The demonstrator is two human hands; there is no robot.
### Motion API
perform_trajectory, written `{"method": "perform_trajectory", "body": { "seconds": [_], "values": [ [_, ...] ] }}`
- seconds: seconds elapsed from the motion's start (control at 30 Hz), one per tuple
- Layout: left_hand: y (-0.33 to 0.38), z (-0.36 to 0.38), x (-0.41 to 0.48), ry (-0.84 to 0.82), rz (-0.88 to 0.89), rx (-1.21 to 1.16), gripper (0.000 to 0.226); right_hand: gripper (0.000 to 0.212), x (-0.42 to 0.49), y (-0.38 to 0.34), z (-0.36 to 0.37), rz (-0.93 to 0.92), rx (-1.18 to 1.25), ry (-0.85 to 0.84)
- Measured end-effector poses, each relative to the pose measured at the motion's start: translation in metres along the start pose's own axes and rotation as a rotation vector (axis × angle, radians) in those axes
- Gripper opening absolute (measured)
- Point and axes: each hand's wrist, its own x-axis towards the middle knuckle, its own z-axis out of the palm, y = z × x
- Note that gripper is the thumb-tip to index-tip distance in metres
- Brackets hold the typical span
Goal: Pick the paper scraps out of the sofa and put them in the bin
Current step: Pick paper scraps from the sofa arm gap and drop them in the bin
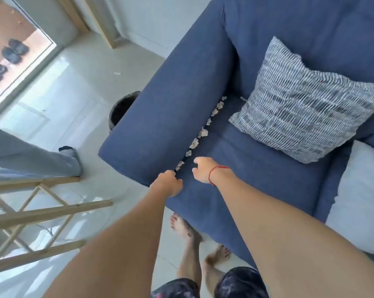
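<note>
Along sofa [181, 93] crevice, paper scraps [203, 132], left hand [168, 183], right hand [203, 172] at near end

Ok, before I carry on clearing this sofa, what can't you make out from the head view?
Bin, head view: the sofa armrest hides most of it; contents unreadable.
Left hand, head view: fingers curl into the gap; the hand's back hides whether they pinch a scrap.
Paper scraps, head view: any deeper in the gap are hidden by armrest and seat cushion.
White speck on the floor, head view: too small to identify.
</note>
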Motion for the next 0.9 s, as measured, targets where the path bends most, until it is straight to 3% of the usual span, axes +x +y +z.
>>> {"method": "perform_trajectory", "body": {
  "seconds": [0.13, 0.27, 0.5, 0.77, 0.9],
  "values": [
    [-0.024, 0.03, 0.034, -0.118, -0.079, -0.121, 0.057, 0.045, 0.042, 0.004, 0.034, -0.001, -0.051, -0.078],
    [-0.042, 0.056, 0.068, -0.065, -0.033, -0.22, 0.062, 0.045, 0.083, 0.002, 0.062, -0.066, -0.12, -0.078],
    [-0.057, 0.074, 0.101, -0.077, -0.003, -0.28, 0.064, 0.063, 0.116, 0.001, 0.084, -0.105, -0.278, -0.164],
    [-0.054, 0.078, 0.107, -0.037, -0.002, -0.204, 0.072, 0.073, 0.133, -0.009, 0.09, -0.05, -0.442, -0.143],
    [-0.053, 0.079, 0.1, 0.011, -0.009, -0.128, 0.068, 0.063, 0.136, -0.007, 0.091, -0.08, -0.407, -0.094]
  ]
}}
